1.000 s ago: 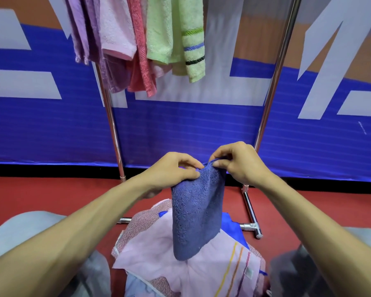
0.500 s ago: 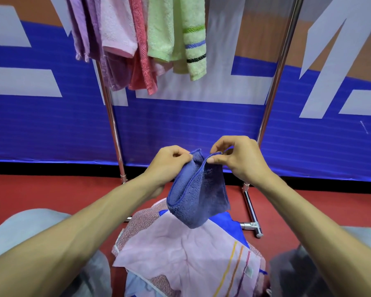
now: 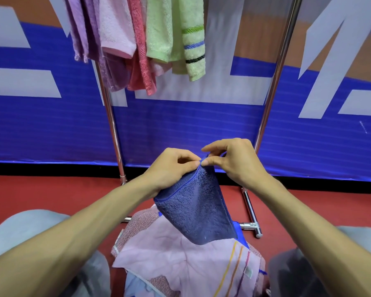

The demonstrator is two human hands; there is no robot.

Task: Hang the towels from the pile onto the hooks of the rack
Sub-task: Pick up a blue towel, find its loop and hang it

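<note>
While left hand (image 3: pixel 171 168) and right hand (image 3: pixel 238 161) pinch its top hem side by side, blue towel (image 3: pixel 197 209) hangs limp just above pile (image 3: pixel 180 260). Likely light, soft, floppy terry; hold by the stitched hem corner when lifting toward rack (image 3: pixel 274 91).

We see a navy terry towel (image 3: pixel 197 211) at the centre, edged in brighter blue stitching. At 6 o'clock lies a pale lilac towel (image 3: pixel 180 260) striped yellow, orange and purple, with a pink-and-white speckled towel (image 3: pixel 141 224) at 7 o'clock. At 11 to 12 o'clock we find a purple towel (image 3: pixel 81 28), a pale pink towel (image 3: pixel 116 28), a coral towel (image 3: pixel 140 50) and a light green towel (image 3: pixel 193 39) – banded green, blue and black. The rack poles (image 3: pixel 111 116) are chrome. The banner (image 3: pixel 180 129) is blue with pale grey shapes and an orange upper part – the floor (image 3: pixel 41 194) red.
</note>
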